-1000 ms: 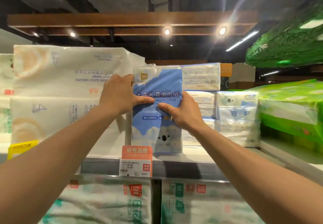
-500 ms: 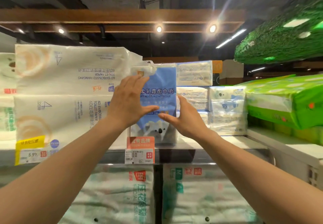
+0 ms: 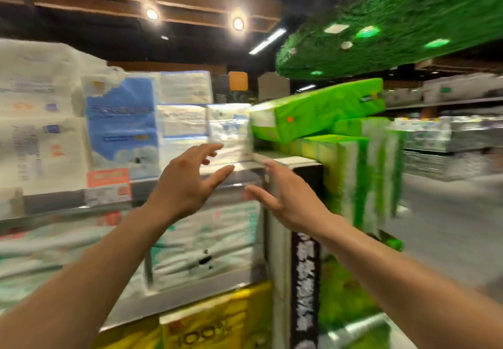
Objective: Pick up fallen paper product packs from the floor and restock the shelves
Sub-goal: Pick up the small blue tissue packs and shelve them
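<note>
The shelving unit fills the left and middle of the view, and the grey front edge of its top shelf (image 3: 62, 203) runs from nine o'clock toward the centre. Large white toilet-paper packs (image 3: 35, 119) are stacked on that shelf at nine to ten o'clock. Bright green packs (image 3: 321, 111) are piled at two o'clock, the top one tilted, on the end of the unit. On the level below, white packs with teal print (image 3: 206, 242) lie at six to seven o'clock, and a yellow pack (image 3: 217, 318) sits under them at six o'clock.

The blue tissue pack (image 3: 122, 122) stands upright on the top shelf at ten o'clock, touching the toilet-paper packs on its nine o'clock side. A stack of white tissue packs (image 3: 185, 89) is against its three o'clock side. Its print is too blurred to read.

Both hands are released, fingers spread, grasping nothing. The left hand (image 3: 185, 185) is raised at the centre, in front of the shelf edge, at four o'clock from the blue pack and apart from it. The right hand (image 3: 288, 198) is just beside it at three o'clock. An orange price tag (image 3: 109, 185) hangs on the shelf edge directly below the blue pack.
</note>
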